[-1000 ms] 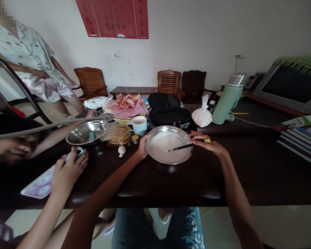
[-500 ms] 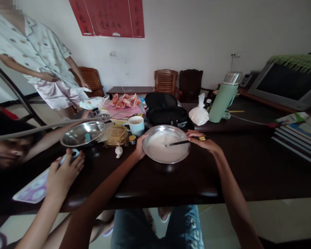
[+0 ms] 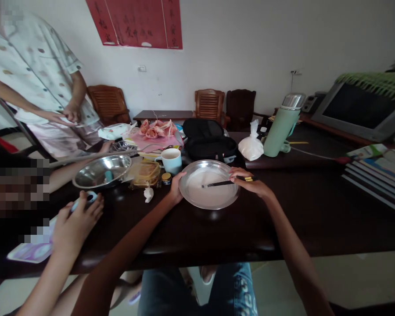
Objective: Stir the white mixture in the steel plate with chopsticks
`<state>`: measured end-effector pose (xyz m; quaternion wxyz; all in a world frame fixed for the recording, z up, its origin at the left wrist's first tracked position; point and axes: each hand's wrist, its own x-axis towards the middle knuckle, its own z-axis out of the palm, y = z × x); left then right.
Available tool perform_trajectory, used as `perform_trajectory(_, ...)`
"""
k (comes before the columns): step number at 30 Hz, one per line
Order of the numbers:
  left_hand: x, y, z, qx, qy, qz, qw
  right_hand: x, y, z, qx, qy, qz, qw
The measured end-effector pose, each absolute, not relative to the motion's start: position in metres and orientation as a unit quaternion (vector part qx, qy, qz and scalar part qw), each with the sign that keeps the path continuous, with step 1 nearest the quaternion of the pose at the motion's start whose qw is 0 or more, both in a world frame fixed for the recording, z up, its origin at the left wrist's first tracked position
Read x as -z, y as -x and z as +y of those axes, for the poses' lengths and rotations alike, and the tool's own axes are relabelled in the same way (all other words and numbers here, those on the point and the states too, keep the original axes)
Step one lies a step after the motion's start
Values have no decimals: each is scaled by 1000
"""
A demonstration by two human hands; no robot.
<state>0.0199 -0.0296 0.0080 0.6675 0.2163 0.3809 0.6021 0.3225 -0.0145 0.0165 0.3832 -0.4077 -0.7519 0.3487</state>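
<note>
A: Right hand (image 3: 250, 184)?
B: Closed around black chopsticks (image 3: 225, 182), tips out over the white liquid in the steel dish (image 3: 209, 189).
A: Left hand (image 3: 175, 188)?
B: Fingers curled on the dish's left rim, gripping it.
A: Dish location?
B: Dark table (image 3: 316, 215), near edge, between both hands.
A: Around it?
B: Mug (image 3: 171, 160) and black bag (image 3: 210, 142) behind, green thermos (image 3: 279, 127) far right, second steel bowl (image 3: 102, 171) left.
</note>
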Motion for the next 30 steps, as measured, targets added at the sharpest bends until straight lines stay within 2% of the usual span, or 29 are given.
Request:
perform_trajectory(6, -15, -23, -33, -610, -197, 418, 643, -26, -349, -12, -340, 455, -712, 413)
perform_trajectory(13, -9, -19, -30, -602, -204, 414, 652, -31, -332, -24, -380, 365, -791, 310)
perform_trajectory(19, -3, -18, -26, -602, -200, 415, 652, -18, -327, -13, -317, 445, -743, 387)
perform_trajectory(24, -5, -18, -27, -597, -194, 424, 653, -35, -369, -18, -348, 425, -758, 353)
perform_trajectory(30, -10, -20, -30, -606, -196, 425, 643, -28, -330, -23, -373, 383, -780, 324)
